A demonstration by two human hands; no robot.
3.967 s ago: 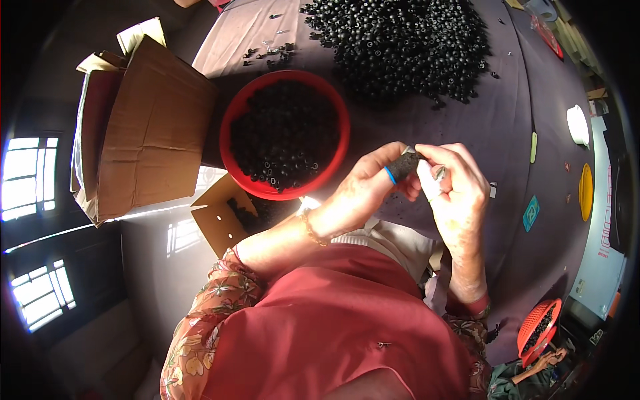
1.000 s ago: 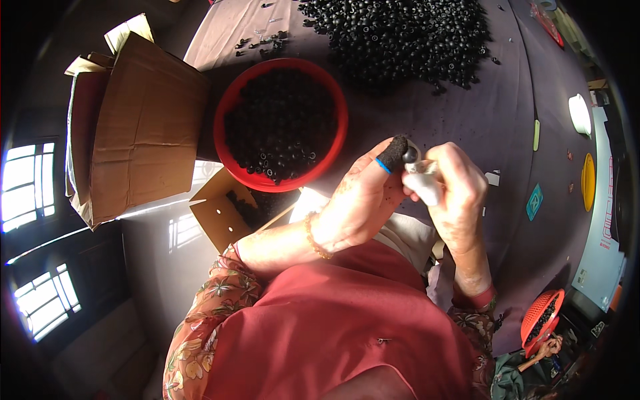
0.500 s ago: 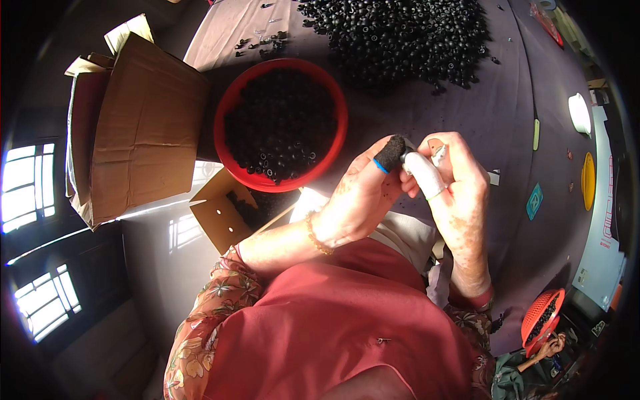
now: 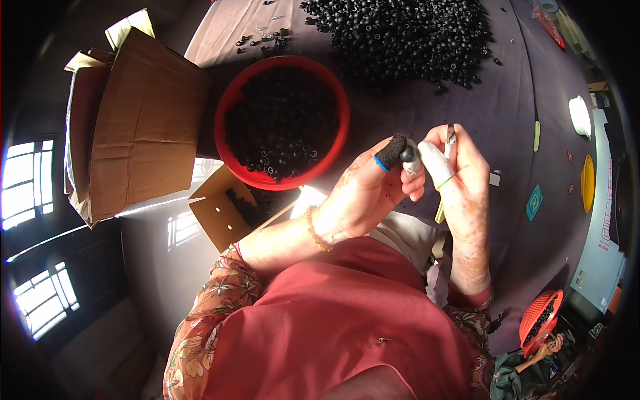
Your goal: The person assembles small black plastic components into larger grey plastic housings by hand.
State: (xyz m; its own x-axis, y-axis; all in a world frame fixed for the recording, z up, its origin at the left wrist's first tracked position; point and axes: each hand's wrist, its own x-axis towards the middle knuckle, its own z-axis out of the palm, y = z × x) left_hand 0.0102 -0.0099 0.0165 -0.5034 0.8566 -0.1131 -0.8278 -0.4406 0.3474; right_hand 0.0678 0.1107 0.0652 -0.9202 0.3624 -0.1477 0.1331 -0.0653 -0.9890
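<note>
My left hand (image 4: 363, 183) is closed, pinching a small round black part (image 4: 407, 154) between its thumb and fingers. A black sleeve with a blue rim covers that thumb. Close beside it, my right hand (image 4: 463, 180) is curled around a small knife (image 4: 451, 137). The knife's narrow blade shows above the index finger, and a pale yellow end sticks out below the palm. A white cover wraps the right thumb, which points toward the black part but sits slightly apart from it. White wrapping also shows on a left fingertip.
A red bowl (image 4: 344, 137) of black parts stands left of my hands. Beyond lies a large heap of black parts (image 4: 407, 40). Cardboard boxes (image 4: 143, 127) are at the left. At the right lie a yellow-green tool (image 4: 536, 135) and a red basket (image 4: 557, 303), near another person's hand (image 4: 551, 347).
My right thumb has lifted back from the black part, exposing it. The knife has turned, its blade now more upright and its yellow end visible. My left hand stays nearly in place.
</note>
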